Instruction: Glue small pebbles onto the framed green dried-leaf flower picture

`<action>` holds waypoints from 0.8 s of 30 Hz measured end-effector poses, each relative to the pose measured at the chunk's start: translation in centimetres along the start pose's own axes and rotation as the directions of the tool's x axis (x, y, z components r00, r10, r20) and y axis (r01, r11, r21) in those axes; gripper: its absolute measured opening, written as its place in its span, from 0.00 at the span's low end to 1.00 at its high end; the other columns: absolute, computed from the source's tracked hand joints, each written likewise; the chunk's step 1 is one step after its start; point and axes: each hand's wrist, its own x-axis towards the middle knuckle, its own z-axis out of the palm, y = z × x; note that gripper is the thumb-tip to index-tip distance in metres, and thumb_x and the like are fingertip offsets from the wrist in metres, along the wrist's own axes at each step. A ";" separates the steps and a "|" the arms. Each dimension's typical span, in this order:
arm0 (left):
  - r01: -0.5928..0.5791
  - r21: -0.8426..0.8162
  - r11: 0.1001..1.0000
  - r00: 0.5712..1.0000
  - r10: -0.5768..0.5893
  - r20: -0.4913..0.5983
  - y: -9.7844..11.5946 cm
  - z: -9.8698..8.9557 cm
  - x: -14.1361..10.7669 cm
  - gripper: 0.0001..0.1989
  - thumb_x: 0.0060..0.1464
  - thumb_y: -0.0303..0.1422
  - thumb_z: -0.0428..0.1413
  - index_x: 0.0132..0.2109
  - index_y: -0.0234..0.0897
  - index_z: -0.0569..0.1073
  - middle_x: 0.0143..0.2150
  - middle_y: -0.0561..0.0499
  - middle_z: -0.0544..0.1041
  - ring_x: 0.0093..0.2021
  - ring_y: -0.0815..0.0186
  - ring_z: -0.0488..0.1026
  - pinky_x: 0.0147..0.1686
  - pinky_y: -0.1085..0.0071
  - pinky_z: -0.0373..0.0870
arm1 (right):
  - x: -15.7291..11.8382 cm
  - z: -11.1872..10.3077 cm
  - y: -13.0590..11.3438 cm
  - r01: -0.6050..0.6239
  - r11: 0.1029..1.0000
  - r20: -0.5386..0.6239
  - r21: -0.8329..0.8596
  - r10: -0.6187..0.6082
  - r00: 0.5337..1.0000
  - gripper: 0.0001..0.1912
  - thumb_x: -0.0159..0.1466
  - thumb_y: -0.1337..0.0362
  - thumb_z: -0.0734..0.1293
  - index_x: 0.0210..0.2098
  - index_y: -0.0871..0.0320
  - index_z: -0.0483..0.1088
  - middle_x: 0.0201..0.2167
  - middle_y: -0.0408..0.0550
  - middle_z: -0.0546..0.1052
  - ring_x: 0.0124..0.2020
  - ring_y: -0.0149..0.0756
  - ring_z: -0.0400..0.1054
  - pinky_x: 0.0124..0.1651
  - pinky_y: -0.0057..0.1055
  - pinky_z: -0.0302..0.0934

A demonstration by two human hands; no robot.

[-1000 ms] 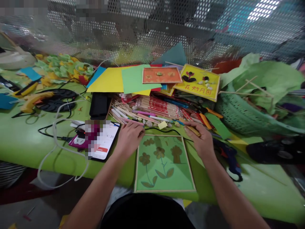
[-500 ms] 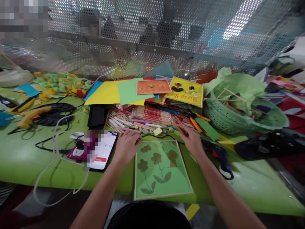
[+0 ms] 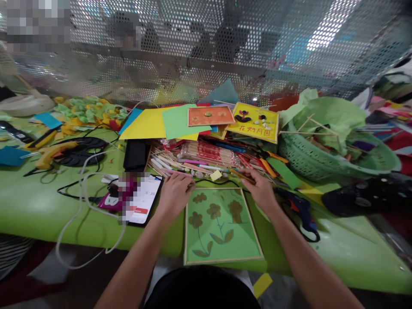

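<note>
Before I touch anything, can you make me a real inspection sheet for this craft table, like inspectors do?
Surface: glossy green table, crowded along the back.
Things at hand: green picture with brown flowers and pale wooden frame, lying flat between the forearms.
Clutter: mixed pens and thin wooden sticks; round green plastic basket, heaped; yellow glue gun at left.
Hands: right hand grips a slim yellow-brown stick; left hand is by a pink pen, grip unclear.
Cables: white cable loops over the front edge; black cable runs behind the framed picture.
Surroundings: perforated metal screen behind.
</note>
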 end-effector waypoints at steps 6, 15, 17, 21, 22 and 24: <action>0.092 0.025 0.995 0.995 -0.091 -0.039 -0.5 0.7 0.4 0.10 0.59 0.31 0.56 0.48 0.42 0.77 0.48 0.48 0.80 0.51 0.54 0.72 0.52 0.57 0.64 | -0.5 0.2 -1.2 0.018 0.999 -0.009 0.030 -0.018 1.000 0.15 0.63 0.60 0.66 0.48 0.54 0.74 0.47 0.49 0.79 0.47 0.43 0.74 0.54 0.42 0.65; 0.314 0.011 0.949 0.937 -0.308 -0.164 -1.7 -0.6 0.3 0.07 0.61 0.32 0.55 0.42 0.42 0.78 0.45 0.49 0.81 0.49 0.57 0.72 0.50 0.61 0.64 | -0.9 0.0 -1.8 0.062 0.989 -0.022 0.134 -0.060 0.998 0.16 0.64 0.56 0.67 0.49 0.54 0.74 0.49 0.50 0.79 0.48 0.44 0.74 0.55 0.44 0.65; 0.302 0.053 0.952 0.944 -0.291 -0.156 -1.2 -0.6 0.1 0.07 0.61 0.34 0.55 0.39 0.42 0.79 0.44 0.49 0.81 0.49 0.56 0.71 0.50 0.61 0.63 | -1.0 0.0 -2.0 0.062 0.988 -0.027 0.138 -0.059 0.998 0.16 0.64 0.55 0.67 0.49 0.54 0.74 0.49 0.50 0.79 0.47 0.43 0.74 0.54 0.45 0.66; 0.225 0.091 0.970 0.971 -0.215 -0.106 0.0 -0.6 0.2 0.08 0.62 0.36 0.56 0.40 0.43 0.80 0.44 0.49 0.80 0.49 0.57 0.71 0.50 0.60 0.62 | -1.1 -0.2 -2.5 0.056 0.983 -0.032 0.175 -0.051 0.998 0.16 0.64 0.54 0.67 0.48 0.53 0.74 0.45 0.49 0.79 0.43 0.42 0.74 0.49 0.42 0.68; 0.208 0.099 0.973 0.976 -0.199 -0.090 0.2 -0.7 0.6 0.08 0.61 0.36 0.56 0.40 0.43 0.80 0.44 0.49 0.80 0.49 0.57 0.71 0.50 0.60 0.62 | -1.1 -0.3 -2.6 0.054 0.980 -0.031 0.191 -0.049 0.998 0.16 0.64 0.54 0.67 0.48 0.53 0.74 0.45 0.49 0.79 0.42 0.41 0.74 0.48 0.42 0.69; 0.186 0.124 0.975 0.982 -0.179 -0.069 0.4 -1.1 1.5 0.07 0.61 0.35 0.56 0.39 0.42 0.80 0.44 0.49 0.81 0.50 0.56 0.72 0.50 0.60 0.62 | -1.2 -0.6 -2.8 0.044 0.975 -0.045 0.217 -0.035 0.998 0.16 0.64 0.54 0.67 0.49 0.53 0.74 0.42 0.48 0.79 0.39 0.39 0.74 0.45 0.40 0.69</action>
